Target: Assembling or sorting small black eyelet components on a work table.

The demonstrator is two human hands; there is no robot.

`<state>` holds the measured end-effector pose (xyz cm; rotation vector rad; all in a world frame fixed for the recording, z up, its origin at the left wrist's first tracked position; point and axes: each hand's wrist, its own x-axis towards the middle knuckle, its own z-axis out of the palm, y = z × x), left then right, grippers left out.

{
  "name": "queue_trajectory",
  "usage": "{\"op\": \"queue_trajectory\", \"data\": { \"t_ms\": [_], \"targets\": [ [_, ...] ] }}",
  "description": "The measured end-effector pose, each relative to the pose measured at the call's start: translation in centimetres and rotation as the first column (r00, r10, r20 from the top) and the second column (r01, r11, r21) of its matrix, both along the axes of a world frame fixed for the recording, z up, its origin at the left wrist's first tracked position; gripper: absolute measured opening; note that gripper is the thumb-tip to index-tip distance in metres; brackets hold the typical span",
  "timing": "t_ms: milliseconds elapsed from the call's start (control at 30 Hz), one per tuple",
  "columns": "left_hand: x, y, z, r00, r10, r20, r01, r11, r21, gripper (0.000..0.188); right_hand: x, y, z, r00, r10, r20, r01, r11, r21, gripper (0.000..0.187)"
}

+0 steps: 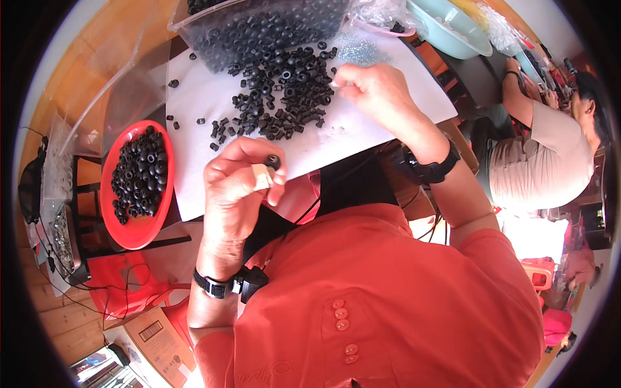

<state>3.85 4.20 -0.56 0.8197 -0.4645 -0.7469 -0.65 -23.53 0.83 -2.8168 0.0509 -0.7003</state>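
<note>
In my left hand (226, 187) a small round black plastic part (273, 161) is pinched between the fingertips, its hollow end facing up. A pale band of tape (262, 176) wraps one finger of that hand. My right hand (381, 94) is closed in a pinch over the white work surface (362, 142); whatever its fingertips hold is too small to make out. Just beyond it lies a heap of tiny clear bluish pieces (363, 53). Between the hands spreads a loose pile of black parts (278, 97), some round, some short and stubby.
A clear plastic bin (259, 32) full of black round parts stands at the far edge. To the left is a red oval tray (169, 187) of similar parts. A pale green basin (446, 29) sits far right. Another person (543, 142) works at the right.
</note>
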Motion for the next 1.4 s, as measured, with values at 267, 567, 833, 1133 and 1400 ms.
{"op": "queue_trajectory", "data": {
  "t_ms": [267, 567, 833, 1133, 1400],
  "targets": [
    [-0.9, -5.2, 0.3, 0.977, -0.21, 0.038, 0.203, 0.97, 0.132, 0.022, 1.0, 0.2, -1.2, 0.998, 0.062, -0.022, -0.064, 0.992, -0.107, 0.017],
    [1.3, -7.4, -0.6, 0.968, -0.145, 0.204, 0.102, 0.973, 0.207, 0.024, 0.4, -0.2, 0.1, 0.98, 0.077, -0.184, -0.092, 0.993, -0.076, 0.015],
    [1.8, -8.0, 0.1, 0.984, 0.01, 0.176, -0.038, 0.987, 0.157, 0.022, -0.3, 0.3, 0.4, 0.989, 0.118, -0.088, -0.133, 0.973, -0.188, 0.01],
    [2.1, -7.6, -0.2, 0.981, 0.052, 0.186, -0.075, 0.99, 0.116, 0.022, -0.3, 0.3, 0.2, 0.973, 0.177, -0.147, -0.197, 0.97, -0.14, 0.009],
    [0.6, -6.8, -0.5, 0.987, -0.032, 0.156, 0.004, 0.984, 0.176, 0.027, -0.9, -0.3, -0.6, 0.992, 0.083, -0.098, -0.087, 0.995, -0.045, 0.01]
  ]
}}
